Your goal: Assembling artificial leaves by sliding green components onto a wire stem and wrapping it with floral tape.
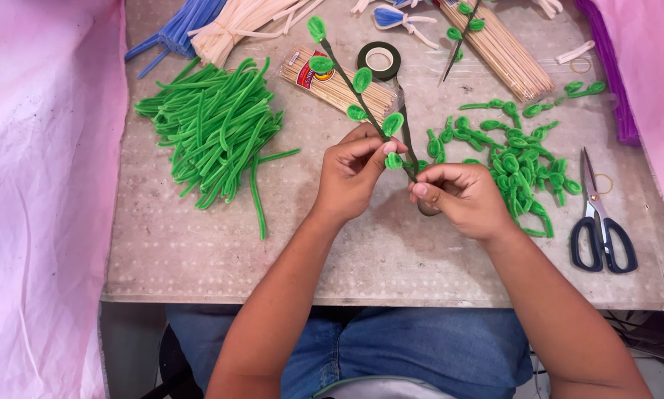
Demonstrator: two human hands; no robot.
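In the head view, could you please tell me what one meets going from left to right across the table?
Pink cloth → pile of green pipe cleaners → left hand → right hand, both holding the leafy stem → heap of green leaf loops → scissors.

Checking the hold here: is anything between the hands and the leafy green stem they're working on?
Nothing visible: the left hand and right hand both pinch the leafy stem directly at its lower end, above the table.
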